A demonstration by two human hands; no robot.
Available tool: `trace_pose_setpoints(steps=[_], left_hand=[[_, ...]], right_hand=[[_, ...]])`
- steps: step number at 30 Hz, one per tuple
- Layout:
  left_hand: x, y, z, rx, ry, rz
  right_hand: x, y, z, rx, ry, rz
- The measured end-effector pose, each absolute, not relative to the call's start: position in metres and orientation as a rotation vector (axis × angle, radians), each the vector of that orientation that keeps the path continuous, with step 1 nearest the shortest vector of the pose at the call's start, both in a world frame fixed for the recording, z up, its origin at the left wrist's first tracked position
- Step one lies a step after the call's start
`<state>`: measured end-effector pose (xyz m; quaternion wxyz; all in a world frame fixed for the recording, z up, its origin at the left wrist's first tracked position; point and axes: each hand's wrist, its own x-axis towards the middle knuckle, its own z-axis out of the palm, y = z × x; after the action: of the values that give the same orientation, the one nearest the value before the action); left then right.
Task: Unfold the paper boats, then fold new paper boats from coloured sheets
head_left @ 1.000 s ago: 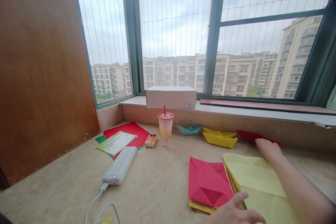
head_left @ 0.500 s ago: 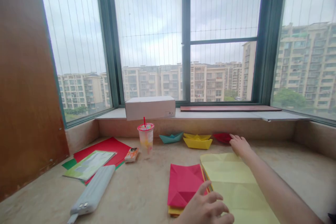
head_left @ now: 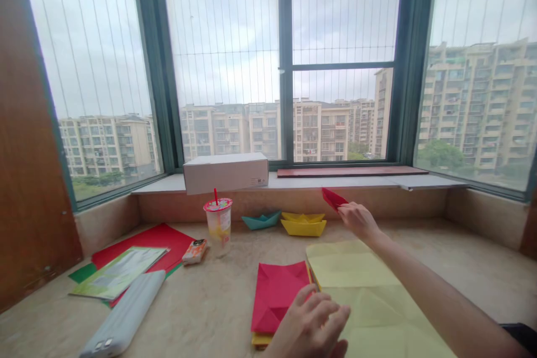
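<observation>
The fingers of the right hand (head_left: 358,221) are pinched closed on one end of a red paper boat (head_left: 333,199), which is lifted clear of the table (head_left: 201,302) and tilted, its free tip pointing up and to the left; the fingers of the left hand (head_left: 308,327) are loosely bent and apart, gripping nothing that shows. From the left, a brown wooden panel (head_left: 29,123) stands beside the window. Next to it a red sheet (head_left: 168,238) lies over a green sheet (head_left: 84,273), with a green-and-white printed packet (head_left: 119,273) on top and a white power bank (head_left: 126,313) overlapping the packet's edge. A small orange-and-white tissue pack (head_left: 195,251) sits just beside a clear plastic cup (head_left: 218,229) with a red straw. Behind the cup, a white box (head_left: 226,173) rests on the windowsill (head_left: 302,182). A teal paper boat (head_left: 260,221) and yellow paper boats (head_left: 303,227) stand upright in a row, the raised red one to their right. Nearer, folded red paper (head_left: 274,293) tops a stack partly covered by the left hand; whether they touch cannot be told. A creased pale yellow sheet (head_left: 361,302) lies beside that stack, below the right forearm.
</observation>
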<state>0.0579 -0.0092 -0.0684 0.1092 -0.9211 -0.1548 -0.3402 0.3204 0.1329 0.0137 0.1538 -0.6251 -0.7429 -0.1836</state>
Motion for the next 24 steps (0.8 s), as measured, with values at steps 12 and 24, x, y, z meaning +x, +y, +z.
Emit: trace_pose_setpoints(steps=[12,24], left_hand=[[0.044,-0.026,-0.033,-2.765,-1.395,-2.276],[0.053,-0.036,-0.02,-2.692,-1.782,-2.602]], right_hand=[[0.194,-0.054,0.009,-0.806,-2.153,-0.391],[0.217,-0.047,-0.035,-0.88,-1.986,-0.085]])
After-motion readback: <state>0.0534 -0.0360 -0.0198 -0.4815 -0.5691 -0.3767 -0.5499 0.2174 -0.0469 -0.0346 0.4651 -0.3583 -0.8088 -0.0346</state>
